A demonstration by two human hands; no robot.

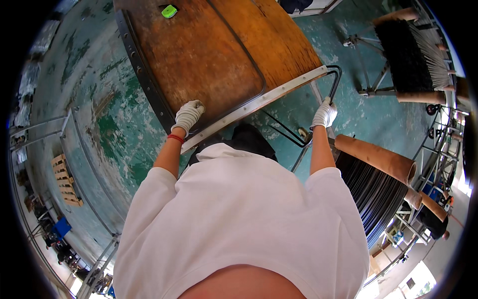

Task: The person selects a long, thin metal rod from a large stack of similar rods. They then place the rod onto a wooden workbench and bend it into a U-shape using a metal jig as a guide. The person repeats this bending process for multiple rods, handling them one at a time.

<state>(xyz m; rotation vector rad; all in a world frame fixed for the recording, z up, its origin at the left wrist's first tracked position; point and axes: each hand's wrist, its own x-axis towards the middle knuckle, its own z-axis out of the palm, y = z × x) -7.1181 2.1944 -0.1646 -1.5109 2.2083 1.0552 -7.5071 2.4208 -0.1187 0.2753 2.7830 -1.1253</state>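
Note:
My left hand [190, 114], in a white knitted glove, is closed over the near left corner of a worn brown wooden table [199, 50]. Whatever its curled fingers hold, if anything, is hidden. Off the table's right corner, my right hand [325, 114], gloved alike, is wrapped round a thin black strip [339, 79] that bends beside the corner. Another thin black strip [253, 61] lies across the tabletop and curves toward the near edge. Along that edge runs a pale metal bar [264, 102]; a dark metal rail with holes [142, 70] lines the left side.
A green tape measure [169, 11] lies on the table's far part. At my right stands a rack of long black strips [371, 194] with a brown cardboard tube [376, 157]. Another rack [408, 55] is farther right. A wooden pallet [66, 180] lies left on the green floor.

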